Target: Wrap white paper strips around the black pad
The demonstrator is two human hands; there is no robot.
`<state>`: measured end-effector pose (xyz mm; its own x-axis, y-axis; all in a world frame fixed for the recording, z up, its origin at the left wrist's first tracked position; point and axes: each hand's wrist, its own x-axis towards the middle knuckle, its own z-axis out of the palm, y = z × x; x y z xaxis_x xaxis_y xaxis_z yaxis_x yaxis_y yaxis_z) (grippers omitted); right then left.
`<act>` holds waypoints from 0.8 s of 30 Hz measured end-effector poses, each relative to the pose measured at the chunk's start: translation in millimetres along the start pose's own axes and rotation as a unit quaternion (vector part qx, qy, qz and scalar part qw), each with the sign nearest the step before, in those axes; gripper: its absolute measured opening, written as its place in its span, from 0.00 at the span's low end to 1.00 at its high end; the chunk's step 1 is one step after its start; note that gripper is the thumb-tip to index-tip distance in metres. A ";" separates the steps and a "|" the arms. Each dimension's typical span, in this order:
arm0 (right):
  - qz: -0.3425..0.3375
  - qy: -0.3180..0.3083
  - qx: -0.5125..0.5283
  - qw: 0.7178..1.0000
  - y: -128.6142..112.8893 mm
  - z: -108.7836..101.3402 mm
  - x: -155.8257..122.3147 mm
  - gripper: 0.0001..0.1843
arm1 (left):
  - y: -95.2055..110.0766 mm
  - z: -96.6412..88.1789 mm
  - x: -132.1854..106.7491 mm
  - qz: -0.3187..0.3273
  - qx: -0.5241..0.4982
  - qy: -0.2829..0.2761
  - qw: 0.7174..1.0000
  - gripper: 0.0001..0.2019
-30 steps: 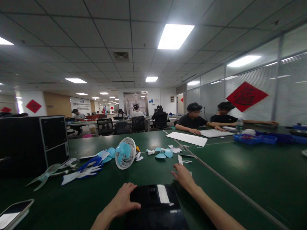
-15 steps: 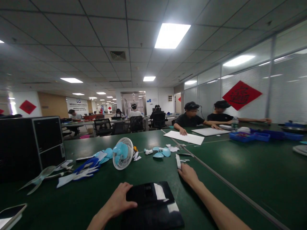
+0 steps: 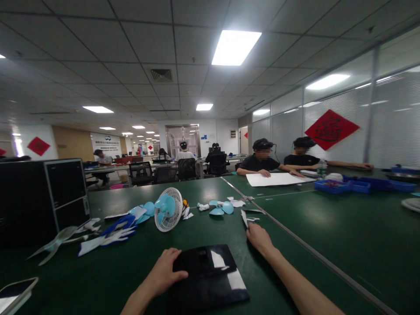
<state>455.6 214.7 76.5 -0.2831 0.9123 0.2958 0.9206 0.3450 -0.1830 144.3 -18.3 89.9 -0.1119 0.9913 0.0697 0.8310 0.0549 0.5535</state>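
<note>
A glossy black panel [image 3: 210,284] with a small rectangular recess lies low in front of me, light reflecting off its right side. My left hand [image 3: 167,271] grips its left edge, thumb laid over the top and fingers curled at the far corner. To the right, my right hand [image 3: 259,238] is closed on the lower end of a thin white strip [image 3: 244,218], its fingertips partly hidden. Just beyond that hand lies a small white piece [image 3: 253,219] on the green table [image 3: 203,236].
A small fan [image 3: 168,210] with a white grille and blue fan blades [image 3: 221,208] stand farther back. Gloves [image 3: 114,236] lie left, near a black computer case [image 3: 42,197]. A phone [image 3: 18,291] is at lower left. Two people sit across with white sheets [image 3: 278,179]; blue trays [image 3: 331,186] are at right.
My right hand has shifted slightly right, and the white strip looks narrower. Across the table, a person's white sheet has moved right, over the other one. My left hand stays on the panel.
</note>
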 end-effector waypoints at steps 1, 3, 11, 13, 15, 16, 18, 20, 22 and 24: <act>0.005 0.000 0.002 1.000 0.2 -1.2 0.1 0.14 | 0.9 -0.4 -0.5 -0.004 -0.001 -0.001 1.000 0.39; 0.017 0.003 0.004 1.000 1.7 -5.8 0.7 0.14 | 2.5 -1.0 -1.2 -0.006 -0.001 -0.002 1.000 0.39; 0.067 0.086 0.013 0.994 25.2 -51.4 0.1 0.16 | -1.3 0.8 1.5 -0.005 -0.006 0.009 1.000 0.38; 0.064 0.139 0.028 0.988 25.2 -62.9 -2.2 0.15 | -3.0 1.7 2.3 -0.004 -0.009 0.010 1.000 0.38; 0.050 0.195 0.053 0.978 18.8 -72.8 -5.9 0.14 | -4.7 3.3 2.7 -0.004 -0.011 0.010 1.000 0.39; 0.038 0.218 0.075 0.972 13.6 -77.4 -8.3 0.14 | -5.8 4.4 3.0 -0.004 -0.009 0.009 1.000 0.39; 0.012 0.245 0.145 0.959 1.0 -85.5 -13.8 0.14 | -8.9 6.5 4.3 -0.001 -0.005 0.010 1.000 0.39; -0.019 0.234 0.249 0.940 -12.1 -91.5 -19.6 0.14 | -13.8 7.0 7.4 0.010 -0.005 0.025 1.000 0.37; -0.047 0.180 0.373 0.909 -23.4 -94.0 -24.8 0.14 | -20.0 3.7 12.0 0.017 -0.015 0.078 0.997 0.34; -0.064 0.087 0.491 0.865 -32.8 -92.7 -29.4 0.13 | -25.8 -4.0 16.6 0.011 -0.035 0.169 0.985 0.31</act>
<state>458.7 156.1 160.7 -0.2429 0.8353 0.4932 0.1885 0.5394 -0.8207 118.8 -3.8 80.0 -0.2795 0.8946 0.3488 0.7966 0.0132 0.6044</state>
